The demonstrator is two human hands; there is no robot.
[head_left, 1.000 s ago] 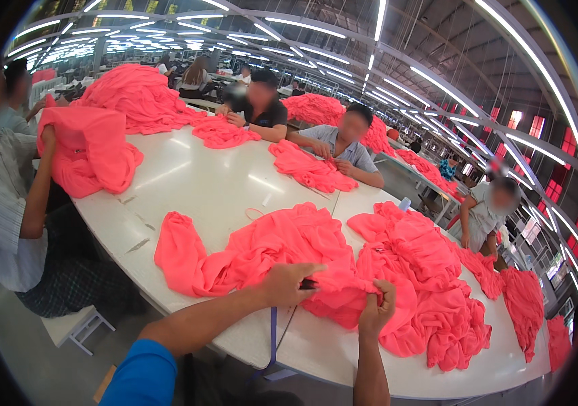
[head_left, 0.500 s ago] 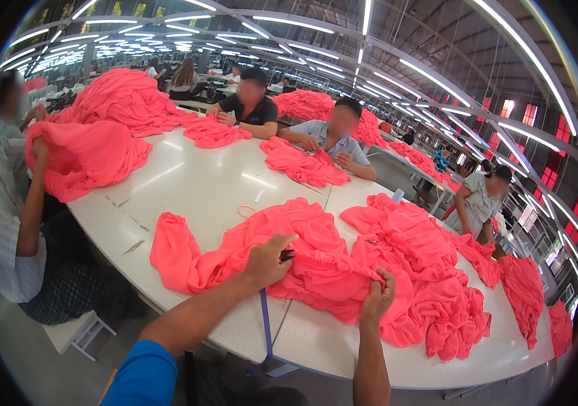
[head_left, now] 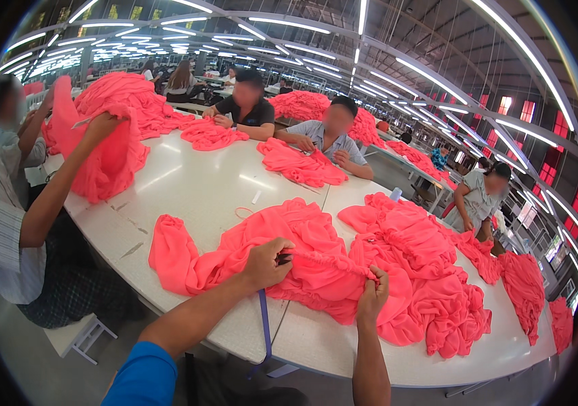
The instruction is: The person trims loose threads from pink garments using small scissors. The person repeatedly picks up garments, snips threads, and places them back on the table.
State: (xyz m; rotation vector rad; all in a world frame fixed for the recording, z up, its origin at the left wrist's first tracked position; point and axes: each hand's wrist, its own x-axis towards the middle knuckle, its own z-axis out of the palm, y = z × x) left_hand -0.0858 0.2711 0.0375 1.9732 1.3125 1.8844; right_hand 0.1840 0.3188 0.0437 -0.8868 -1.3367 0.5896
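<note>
A coral-pink garment lies bunched in front of me, its gathered edge stretched between my hands. My left hand is closed at the left end of that edge. It also holds a small black tool, which looks like thread snips, mostly hidden by the fingers. A blue-purple ribbon hangs from below this hand over the table edge. At the other end, my right hand pinches the gathered edge between thumb and fingers. Against the garment's right side rests a larger heap of the same coral cloth.
The white table curves around me. To the left, a co-worker lifts coral cloth. Two people sit across with cloth; another stands at right. A thread cone stands behind the heap, and a white stool is at lower left.
My right hand has shifted slightly up and left, still pinching the edge, which looks straighter. My left hand has barely moved. The co-worker at left has raised the cloth higher.
</note>
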